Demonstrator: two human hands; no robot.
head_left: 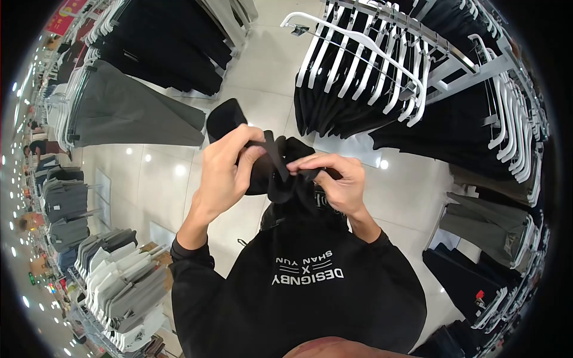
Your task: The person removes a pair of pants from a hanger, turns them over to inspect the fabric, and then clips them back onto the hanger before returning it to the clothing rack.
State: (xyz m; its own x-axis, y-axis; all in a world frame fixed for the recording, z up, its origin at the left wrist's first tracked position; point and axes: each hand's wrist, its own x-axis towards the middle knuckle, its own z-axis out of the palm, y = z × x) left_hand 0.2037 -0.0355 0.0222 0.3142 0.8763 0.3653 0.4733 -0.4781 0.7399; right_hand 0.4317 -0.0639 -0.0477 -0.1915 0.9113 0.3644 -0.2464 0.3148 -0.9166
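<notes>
A bunched black garment (259, 178) is held up in front of my chest; its exact kind is hard to make out. My left hand (225, 166) pinches a band-like edge of it between thumb and fingers, and a flat black flap sticks up beyond the knuckles. On the other side, my right hand (337, 182) has its fingertips closed on the same cloth, close to the left fingers. Part of the garment hangs down against my black printed top (304, 310).
A white clip hanger (364, 39) sticks out from a rack of black trousers (331, 110) ahead on the right. Grey trousers (131, 110) hang at left, light tops (122, 280) lower left. More trousers (486, 227) line the right. Tiled floor (143, 191) lies between the racks.
</notes>
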